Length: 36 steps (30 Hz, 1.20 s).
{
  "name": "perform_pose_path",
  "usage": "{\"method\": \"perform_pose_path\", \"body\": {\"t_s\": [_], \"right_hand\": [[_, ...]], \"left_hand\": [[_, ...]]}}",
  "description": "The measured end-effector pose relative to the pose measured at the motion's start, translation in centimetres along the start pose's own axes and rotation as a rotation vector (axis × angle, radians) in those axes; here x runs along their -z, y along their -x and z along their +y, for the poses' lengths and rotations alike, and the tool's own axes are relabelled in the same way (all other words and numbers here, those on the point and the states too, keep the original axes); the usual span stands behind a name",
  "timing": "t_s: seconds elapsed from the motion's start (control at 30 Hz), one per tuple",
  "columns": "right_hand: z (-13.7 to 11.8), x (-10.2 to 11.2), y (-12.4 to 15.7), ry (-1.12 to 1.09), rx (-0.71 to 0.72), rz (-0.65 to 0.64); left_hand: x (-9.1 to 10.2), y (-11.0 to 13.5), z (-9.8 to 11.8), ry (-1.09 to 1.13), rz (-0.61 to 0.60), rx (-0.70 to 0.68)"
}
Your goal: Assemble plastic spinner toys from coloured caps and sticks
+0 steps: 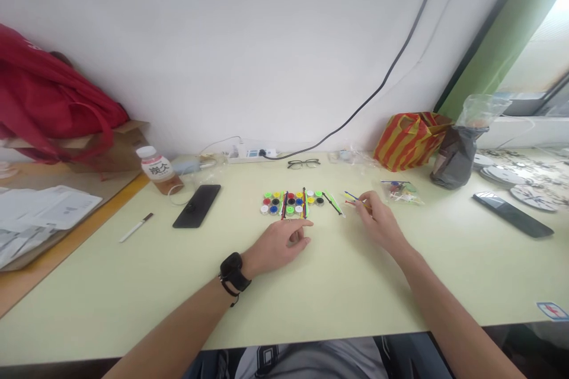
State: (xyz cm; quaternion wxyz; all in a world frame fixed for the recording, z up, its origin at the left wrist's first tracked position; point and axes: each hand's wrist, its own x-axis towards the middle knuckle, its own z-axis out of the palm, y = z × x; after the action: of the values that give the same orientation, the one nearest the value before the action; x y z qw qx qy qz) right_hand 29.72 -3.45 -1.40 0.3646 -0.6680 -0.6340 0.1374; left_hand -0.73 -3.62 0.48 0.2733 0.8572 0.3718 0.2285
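Note:
Several small round pieces with coloured tops stand in short rows in the middle of the table. Among the rows lie bundles of thin coloured sticks, and a few loose dark and green sticks rest slantwise to their right. My left hand, a black watch on its wrist, lies just in front of the round pieces with index finger stretched out and thumb apart, holding nothing. To the right of the loose sticks, my right hand pinches a few thin blue, red and yellow sticks that fan out leftward.
Behind are eyeglasses and a power strip. A black phone, a bottle and a white pen lie left. To the right are a clear bag of small parts, a striped bag and another phone.

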Motion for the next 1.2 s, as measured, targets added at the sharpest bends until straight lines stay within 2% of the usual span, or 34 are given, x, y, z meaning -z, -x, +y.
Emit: {"method": "perform_pose_path", "body": {"t_s": [0.1, 0.2, 0.27, 0.37, 0.47, 0.63, 0.67, 0.73, 0.8, 0.87, 0.9, 1.1, 1.2], "right_hand": [[-1.7, -0.4, 0.8, -0.235, 0.136, -0.199], [-3.4, -1.0, 1.8, -0.342, 0.218, -0.408], [-4.4, -1.4, 2.3, -0.384, 0.238, -0.482], [-5.2, -2.0, 2.8, -0.418, 0.258, -0.505], [-5.2, -2.4, 2.8, -0.411, 0.243, -0.462], [-4.1, -2.5, 2.4, -0.383, 0.142, -0.147], [-4.1, -2.4, 2.4, -0.384, 0.138, -0.127], [-4.4, -2.0, 2.6, -0.445, 0.168, -0.237], [-5.2, -1.7, 3.1, -0.569, 0.227, -0.47], [-5.9, -1.5, 3.6, -0.672, 0.271, -0.646], [-6.2, -1.5, 3.8, -0.703, 0.281, -0.685], [-7.0, -1.5, 4.0, -0.756, 0.207, -0.673], [-6.7, -1.5, 3.7, -0.779, 0.142, -0.601]], "left_hand": [[0.0, 0.0, 0.0, 0.039, 0.044, 0.009], [0.0, -0.2, 0.1, 0.066, 0.098, -0.001], [0.1, -0.2, 0.1, 0.066, 0.101, -0.032], [0.2, -0.3, 0.3, 0.038, 0.069, -0.073], [0.4, -0.3, 0.4, -0.008, 0.089, -0.066], [0.3, -0.4, 0.4, -0.053, 0.232, 0.005], [0.3, -0.4, 0.4, -0.053, 0.261, 0.015], [0.2, -0.4, 0.4, -0.045, 0.307, 0.017], [0.1, -0.4, 0.4, -0.035, 0.326, 0.007], [0.1, -0.3, 0.5, -0.029, 0.307, -0.007], [0.1, -0.2, 0.6, -0.027, 0.285, -0.015], [0.0, -0.2, 1.1, -0.016, 0.15, -0.05], [0.0, -0.1, 1.4, 0.013, 0.091, -0.053]]}}
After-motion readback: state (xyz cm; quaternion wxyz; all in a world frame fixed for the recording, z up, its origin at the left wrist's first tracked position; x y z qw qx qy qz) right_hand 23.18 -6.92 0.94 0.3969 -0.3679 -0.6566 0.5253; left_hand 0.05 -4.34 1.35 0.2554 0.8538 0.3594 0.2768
